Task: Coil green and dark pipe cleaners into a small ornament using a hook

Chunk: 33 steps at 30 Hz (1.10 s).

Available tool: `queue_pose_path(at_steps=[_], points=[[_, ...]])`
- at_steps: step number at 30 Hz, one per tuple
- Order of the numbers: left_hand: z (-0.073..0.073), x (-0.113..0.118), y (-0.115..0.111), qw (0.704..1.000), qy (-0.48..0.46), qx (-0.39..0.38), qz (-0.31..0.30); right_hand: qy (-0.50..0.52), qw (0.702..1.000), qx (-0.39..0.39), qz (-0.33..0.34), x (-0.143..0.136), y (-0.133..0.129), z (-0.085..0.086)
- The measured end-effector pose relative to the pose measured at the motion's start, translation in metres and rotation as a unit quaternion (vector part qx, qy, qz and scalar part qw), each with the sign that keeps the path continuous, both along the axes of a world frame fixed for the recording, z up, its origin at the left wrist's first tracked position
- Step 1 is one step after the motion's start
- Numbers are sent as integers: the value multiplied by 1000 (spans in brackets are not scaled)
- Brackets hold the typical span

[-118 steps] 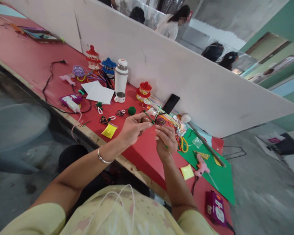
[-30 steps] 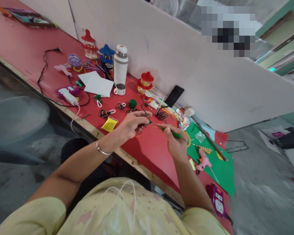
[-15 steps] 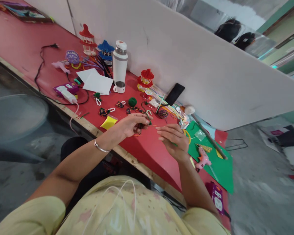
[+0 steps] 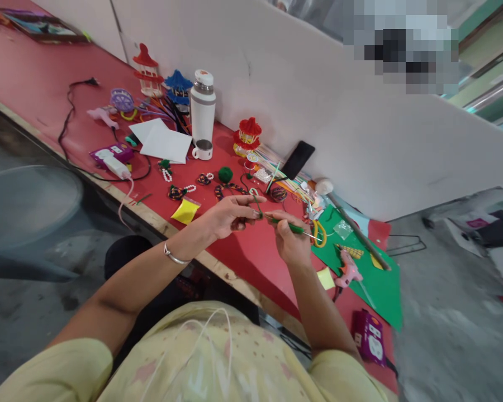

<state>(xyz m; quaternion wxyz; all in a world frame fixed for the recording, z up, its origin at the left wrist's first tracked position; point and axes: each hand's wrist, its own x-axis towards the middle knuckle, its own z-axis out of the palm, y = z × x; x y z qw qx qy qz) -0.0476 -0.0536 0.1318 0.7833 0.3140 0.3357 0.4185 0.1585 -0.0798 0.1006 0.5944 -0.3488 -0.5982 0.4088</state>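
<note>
My left hand (image 4: 235,215) is closed in a pinch on a small piece of green yarn (image 4: 260,214), with a strand running up over the forefinger. Between the thumb and fingers of my right hand (image 4: 292,237) lies a crochet hook (image 4: 294,228) with a green handle. Its thin metal shaft sticks out to the right, while its other end points at the yarn. Whether the tip is in a loop is too small to tell. Just behind my hands lie a green yarn ball (image 4: 225,175) and a dark multicoloured braided loop (image 4: 230,191).
A white flask (image 4: 203,111) stands at the back by its cup (image 4: 203,149). Toward the right are a phone (image 4: 298,159), a multicoloured yarn ball (image 4: 279,194), yellow-handled scissors (image 4: 319,234) and a pink glue gun (image 4: 349,271) on a green sheet (image 4: 385,298). A yellow packet (image 4: 186,210) lies left.
My right hand has turned and moved slightly left, its thumb now closed over the green handle of the crochet hook, which did not show before. My left hand keeps its pinch on the yarn.
</note>
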Motion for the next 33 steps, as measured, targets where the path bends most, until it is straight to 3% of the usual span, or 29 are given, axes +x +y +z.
queue_pose_path(at_steps=[3, 8, 17, 29, 33], points=[[2, 5, -2, 998, 12, 49, 42, 11, 1000, 21, -17, -5, 1, -2], [4, 8, -7, 993, 29, 83, 82, -60, 993, 88, -54, -7, 1, 5], [5, 2, -8, 993, 23, 67, 97, 14, 999, -12, -47, -3, 6, -8], [4, 6, -7, 987, 62, 99, 107, 14, 999, -17, -45, 1, 6, -8], [0, 9, -5, 976, 90, 144, 133, -22, 998, 23, -50, 1, 5, -1]])
